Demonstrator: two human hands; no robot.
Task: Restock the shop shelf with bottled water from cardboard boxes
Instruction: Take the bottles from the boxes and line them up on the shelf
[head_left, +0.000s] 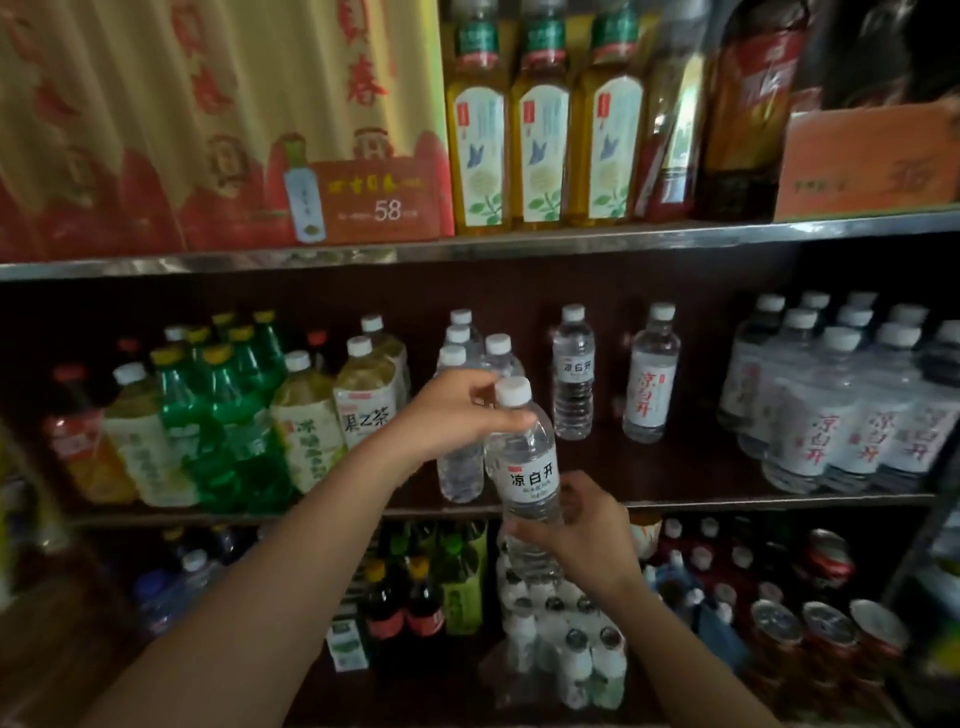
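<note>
Shop shelves (675, 503) packed with drinks fill the view. Both hands hold one water bottle (524, 467) upright in front of the middle shelf's edge: the left hand (457, 415) wraps its neck just below the white cap, the right hand (582, 525) grips its lower body. Behind it stands a cluster of similar bottles (462, 358); green soda bottles (228, 395) sit further left.

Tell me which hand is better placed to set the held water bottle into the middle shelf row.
Probably the left hand. It grips the water bottle near the shoulder, up at the middle shelf, beside the row of water bottles. The right hand holds the lower body, below the shelf edge.
</note>
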